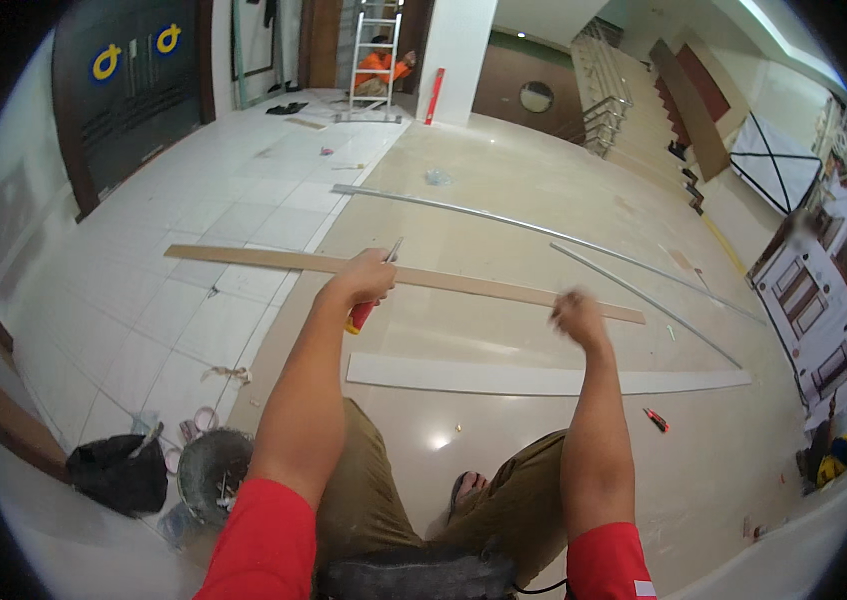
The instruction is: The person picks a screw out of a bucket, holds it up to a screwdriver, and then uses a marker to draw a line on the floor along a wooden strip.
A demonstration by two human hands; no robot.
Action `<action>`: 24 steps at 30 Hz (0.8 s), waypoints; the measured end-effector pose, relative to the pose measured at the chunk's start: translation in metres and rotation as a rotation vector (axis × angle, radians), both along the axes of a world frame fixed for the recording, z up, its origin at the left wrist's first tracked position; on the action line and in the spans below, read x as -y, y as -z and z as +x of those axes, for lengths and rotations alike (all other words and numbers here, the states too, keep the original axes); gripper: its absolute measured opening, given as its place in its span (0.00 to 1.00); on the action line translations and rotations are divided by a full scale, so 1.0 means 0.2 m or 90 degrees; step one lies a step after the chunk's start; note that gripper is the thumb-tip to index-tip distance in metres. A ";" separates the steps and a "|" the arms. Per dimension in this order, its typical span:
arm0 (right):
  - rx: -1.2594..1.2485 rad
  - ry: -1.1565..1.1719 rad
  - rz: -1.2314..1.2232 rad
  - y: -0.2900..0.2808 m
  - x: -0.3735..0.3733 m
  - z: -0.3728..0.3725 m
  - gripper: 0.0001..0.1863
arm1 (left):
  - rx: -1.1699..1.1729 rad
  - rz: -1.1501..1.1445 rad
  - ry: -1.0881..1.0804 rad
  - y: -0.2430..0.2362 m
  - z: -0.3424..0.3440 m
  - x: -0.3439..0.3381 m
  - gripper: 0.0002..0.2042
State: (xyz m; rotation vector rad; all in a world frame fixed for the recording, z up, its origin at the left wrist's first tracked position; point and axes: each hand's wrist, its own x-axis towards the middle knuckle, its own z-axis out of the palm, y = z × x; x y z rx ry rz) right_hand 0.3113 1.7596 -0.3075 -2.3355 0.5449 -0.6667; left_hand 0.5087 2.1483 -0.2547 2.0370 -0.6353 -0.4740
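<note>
My left hand is closed around a hand tool with a red and yellow handle; its narrow metal tip sticks out above my fingers. My right hand is held out in front, smeared by motion; its fingers look curled, but I cannot tell whether anything is in them. Beyond and beneath both hands, a long tan strip lies across the floor. Nearer to me is a long white strip. A red and black utility knife lies on the floor to its right.
Two thin metal channels stretch across the floor farther off. At left stand a dark bucket and a black bag. A person in orange crouches behind a stepladder. Stairs rise at far right; wrapped panels stand nearer.
</note>
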 end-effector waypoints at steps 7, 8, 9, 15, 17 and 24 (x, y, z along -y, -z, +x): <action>0.115 -0.072 0.407 -0.22 -0.21 -0.15 0.15 | 0.083 -0.348 -0.089 -0.31 -0.22 -0.39 0.24; 0.127 -0.034 0.406 -0.22 -0.16 -0.18 0.15 | 0.082 -0.409 -0.083 -0.30 -0.28 -0.42 0.24; 0.146 -0.006 0.409 -0.22 -0.13 -0.21 0.15 | 0.089 -0.466 -0.082 -0.26 -0.33 -0.48 0.23; -0.100 -0.012 0.349 -0.10 -0.04 -0.20 0.12 | -0.094 0.028 -0.172 1.03 -0.25 -1.06 0.19; -0.064 -0.004 0.346 -0.09 -0.05 -0.18 0.14 | -0.159 0.246 -0.143 1.42 -0.37 -1.21 0.19; -0.099 -0.066 0.298 -0.11 -0.10 -0.13 0.16 | -0.279 0.338 -0.146 1.62 -0.65 -1.30 0.18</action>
